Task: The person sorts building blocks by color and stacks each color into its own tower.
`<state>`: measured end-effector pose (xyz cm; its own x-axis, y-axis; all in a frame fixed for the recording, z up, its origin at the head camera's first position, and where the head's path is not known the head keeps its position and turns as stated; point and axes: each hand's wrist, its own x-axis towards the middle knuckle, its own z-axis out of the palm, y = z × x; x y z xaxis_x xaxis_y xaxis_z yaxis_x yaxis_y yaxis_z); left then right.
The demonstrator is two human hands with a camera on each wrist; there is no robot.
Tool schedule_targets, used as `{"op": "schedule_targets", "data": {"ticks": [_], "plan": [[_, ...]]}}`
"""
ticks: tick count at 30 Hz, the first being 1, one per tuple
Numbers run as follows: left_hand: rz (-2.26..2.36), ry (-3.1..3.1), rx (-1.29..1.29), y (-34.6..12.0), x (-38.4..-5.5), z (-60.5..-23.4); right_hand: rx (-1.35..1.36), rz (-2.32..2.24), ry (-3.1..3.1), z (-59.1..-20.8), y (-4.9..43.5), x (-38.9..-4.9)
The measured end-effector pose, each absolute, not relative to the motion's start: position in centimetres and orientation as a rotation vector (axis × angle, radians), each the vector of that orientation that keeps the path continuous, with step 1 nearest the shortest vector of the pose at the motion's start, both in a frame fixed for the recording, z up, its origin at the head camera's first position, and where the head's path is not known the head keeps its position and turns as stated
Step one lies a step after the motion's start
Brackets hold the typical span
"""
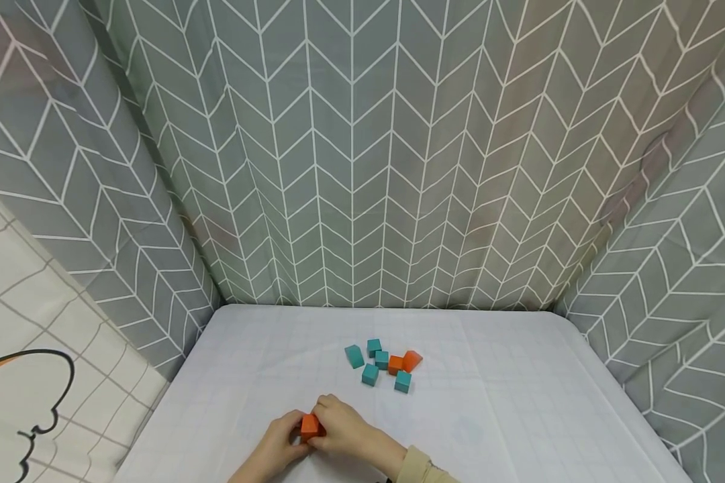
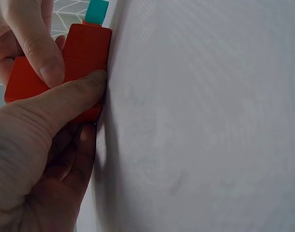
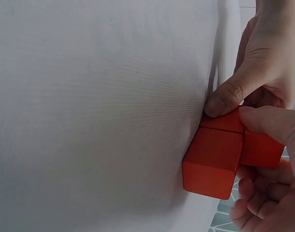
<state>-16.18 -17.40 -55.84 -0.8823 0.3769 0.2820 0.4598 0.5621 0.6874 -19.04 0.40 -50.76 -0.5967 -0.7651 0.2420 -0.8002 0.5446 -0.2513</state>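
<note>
Gripping low: left hand [image 1: 280, 441] pinches the lower red block [image 3: 227, 121] on the table [image 1: 507, 416]!
Gripping high: right hand [image 1: 346, 427] pinches the upper red block [image 3: 261, 150], right against it!
Farther back: teal blocks [image 1: 370, 375]!

The right sleeve [image 1: 421, 468] is light beige

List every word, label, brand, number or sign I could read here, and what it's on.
None: no readable text anywhere.
No lettering can be made out on the held orange blocks, teal blocks, tablecloth or curtain, whose white lines are only a pattern.
The black outline at the head view's left is a drawing, not writing.
</note>
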Motion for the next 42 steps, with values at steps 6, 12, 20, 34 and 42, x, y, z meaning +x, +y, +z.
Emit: {"op": "schedule_targets", "data": {"ticks": [6, 12, 20, 34, 42], "plan": [[-1.231, -2.698, -0.72, -17.3, -16.5, -55.2, 1.344, 0.481, -2.697, -50.2, 0.3, -19.4], [-1.221, -2.67, -0.738, -17.2, -16.8, -54.9, 1.331, 0.462, -2.684, -50.2, 0.3, -19.7], [-1.201, -2.675, -0.726, -17.1, -17.1, -54.8, 1.304, 0.485, -2.686, -50.0, 0.3, -19.7], [-1.344, -2.676, -0.749, -17.7, -16.3, -56.0, 1.358, 0.533, -2.716, -50.6, 0.1, -19.1], [-1.35, -2.715, -0.723, -17.7, -16.4, -55.9, 1.33, 0.552, -2.746, -50.9, 0.1, -19.2]]}}
